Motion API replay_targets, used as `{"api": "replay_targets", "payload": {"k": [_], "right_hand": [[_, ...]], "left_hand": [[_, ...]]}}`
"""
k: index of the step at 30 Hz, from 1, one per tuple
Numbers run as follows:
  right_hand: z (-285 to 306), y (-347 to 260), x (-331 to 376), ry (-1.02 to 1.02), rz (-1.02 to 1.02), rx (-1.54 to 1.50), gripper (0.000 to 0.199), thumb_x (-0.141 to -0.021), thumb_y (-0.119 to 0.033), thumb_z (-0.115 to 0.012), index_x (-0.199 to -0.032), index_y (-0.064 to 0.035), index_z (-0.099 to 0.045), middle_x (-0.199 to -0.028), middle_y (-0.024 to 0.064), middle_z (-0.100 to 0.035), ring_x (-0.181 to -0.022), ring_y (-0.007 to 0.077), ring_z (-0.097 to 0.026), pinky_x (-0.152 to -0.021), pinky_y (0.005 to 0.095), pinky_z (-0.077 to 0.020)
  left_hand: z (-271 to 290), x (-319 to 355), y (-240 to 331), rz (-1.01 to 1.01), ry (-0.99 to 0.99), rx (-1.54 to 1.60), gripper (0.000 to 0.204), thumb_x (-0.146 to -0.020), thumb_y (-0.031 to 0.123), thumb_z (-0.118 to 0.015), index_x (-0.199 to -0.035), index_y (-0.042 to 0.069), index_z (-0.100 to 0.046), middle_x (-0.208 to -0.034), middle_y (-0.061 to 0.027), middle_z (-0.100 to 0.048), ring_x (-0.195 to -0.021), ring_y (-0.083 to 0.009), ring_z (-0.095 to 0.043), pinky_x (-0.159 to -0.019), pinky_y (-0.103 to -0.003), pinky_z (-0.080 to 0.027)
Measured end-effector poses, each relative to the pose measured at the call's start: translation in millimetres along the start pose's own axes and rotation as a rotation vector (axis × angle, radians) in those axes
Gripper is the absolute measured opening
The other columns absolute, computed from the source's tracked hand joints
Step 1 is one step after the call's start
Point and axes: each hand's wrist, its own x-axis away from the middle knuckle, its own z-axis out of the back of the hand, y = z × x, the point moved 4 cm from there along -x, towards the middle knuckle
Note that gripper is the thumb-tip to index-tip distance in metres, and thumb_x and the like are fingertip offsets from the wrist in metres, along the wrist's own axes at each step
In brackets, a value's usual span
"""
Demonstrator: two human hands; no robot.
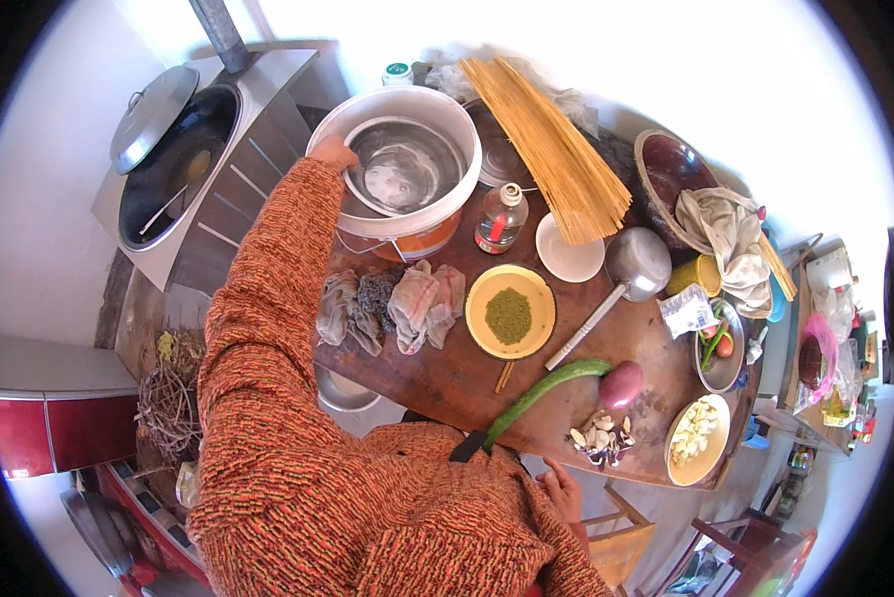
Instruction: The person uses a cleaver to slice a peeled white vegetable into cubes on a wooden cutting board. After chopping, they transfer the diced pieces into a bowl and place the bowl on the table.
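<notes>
A large white bucket (pixel 457 102) at the back left of the table holds a round basin (pixel 407 164) with a shiny grey inside. My left hand (pixel 335 155) reaches over the bucket's left rim, fingers bent onto the basin's edge; the fingertips are partly hidden. My right hand (pixel 561 492) hangs low by the table's front edge, loosely bent, fingers somewhat apart and nothing seen in them. Nearest to it lie garlic pieces with loose skins (pixel 603 438), a purple-red onion (pixel 621 385) and a long green vegetable (pixel 542 393) with a dark end.
On the wooden table (pixel 576 343) stand a yellow bowl of green bits (pixel 508 314), a clear bottle (pixel 501 219), a white bowl (pixel 569 249), a metal ladle (pixel 636 264), bundled sticks (pixel 557 149) and a dish of peeled garlic (pixel 696 435). Crumpled cloths (pixel 427 305) lie before the bucket. A wok (pixel 208 119) is left.
</notes>
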Motion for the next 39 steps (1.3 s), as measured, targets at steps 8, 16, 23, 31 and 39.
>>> {"api": "replay_targets", "payload": {"k": [8,16,23,31,39], "right_hand": [[35.8,4.7,0.8,0.027,0.062,-0.028,0.038,-0.096,-0.018,-0.057,-0.131,-0.002,-0.054,-0.088,0.003,-0.062,-0.074,0.0087,-0.058,-0.064,0.0216,-0.0468],[46.7,4.7,-3.5,0.025,0.112,0.033,0.038,-0.096,-0.017,-0.057,-0.131,-0.0015,-0.053,-0.086,0.0021,-0.061,-0.073,0.0087,-0.058,-0.064,0.0219,-0.0471],[44.5,-1.6,-7.7,0.001,0.087,-0.014,0.04,-0.096,-0.02,-0.058,-0.132,-0.0041,-0.053,-0.086,0.0033,-0.062,-0.071,0.0086,-0.059,-0.062,0.0208,-0.047],[51.1,6.1,-13.9,0.048,0.074,-0.071,0.039,-0.095,-0.023,-0.06,-0.13,-0.0053,-0.056,-0.087,0.0045,-0.062,-0.07,0.0099,-0.059,-0.061,0.0215,-0.048],[66.4,16.8,-15.5,0.075,0.11,-0.128,0.04,-0.092,-0.021,-0.064,-0.129,-0.0063,-0.058,-0.087,-0.0012,-0.06,-0.071,0.0067,-0.054,-0.063,0.0231,-0.0468]], "left_hand": [[6.2,66.4,32.5,0.095,0.109,0.287,0.036,-0.07,-0.004,-0.059,-0.104,-0.016,-0.054,-0.072,-0.0268,-0.061,-0.053,-0.0377,-0.064,-0.039,-0.05,-0.055],[14.8,71.6,32.4,0.16,0.209,0.406,0.023,-0.072,-0.004,-0.057,-0.092,-0.016,-0.057,-0.07,-0.0247,-0.061,-0.049,-0.0352,-0.063,-0.041,-0.049,-0.056],[38.5,88.3,23.5,0.185,0.259,0.554,0.021,-0.073,-0.003,-0.059,-0.09,-0.015,-0.056,-0.072,-0.022,-0.059,-0.052,-0.0358,-0.062,-0.046,-0.052,-0.058],[55.3,115.7,27.1,0.134,0.277,0.601,0.02,-0.072,-0.003,-0.057,-0.088,-0.015,-0.053,-0.073,-0.0258,-0.058,-0.05,-0.038,-0.062,-0.045,-0.052,-0.058],[66.7,124.7,35.7,-0.022,0.138,0.382,0.034,-0.074,0.012,-0.062,-0.103,-0.006,-0.057,-0.088,-0.016,-0.06,-0.061,-0.0314,-0.062,-0.048,-0.044,-0.055]]}}
